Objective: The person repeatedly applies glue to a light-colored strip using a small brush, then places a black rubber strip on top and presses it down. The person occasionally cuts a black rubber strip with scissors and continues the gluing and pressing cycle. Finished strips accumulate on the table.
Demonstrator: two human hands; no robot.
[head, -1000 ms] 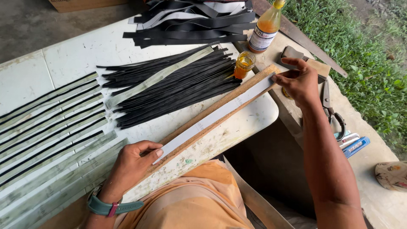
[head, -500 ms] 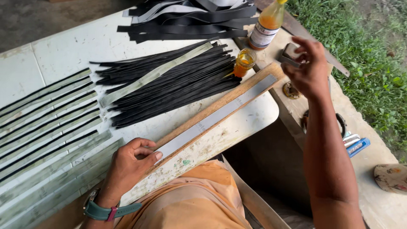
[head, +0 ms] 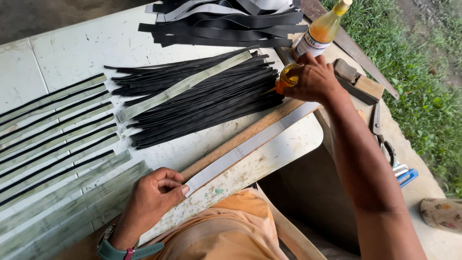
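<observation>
My left hand [head: 153, 195] presses down the near end of a pale grey strip [head: 250, 143] that lies along a long wooden board [head: 226, 147] at the table's front edge. My right hand [head: 315, 77] grips a small bottle of amber liquid [head: 288, 77] at the board's far end, tilted toward the black strips. A heap of thin black strips [head: 202, 98] lies just behind the board, with one pale strip [head: 183, 86] across it.
Rows of pale and black strips [head: 53, 139] cover the white table [head: 72, 53] at left. Wider black bands [head: 226, 21] pile at the back. A tall bottle of orange liquid [head: 321, 29], a wooden block [head: 369, 86], shears [head: 380, 130] and grass [head: 428, 72] lie to the right.
My right hand left the board's far end, rose, then came down on the small amber bottle and took hold of it. My left hand stayed on the strip.
</observation>
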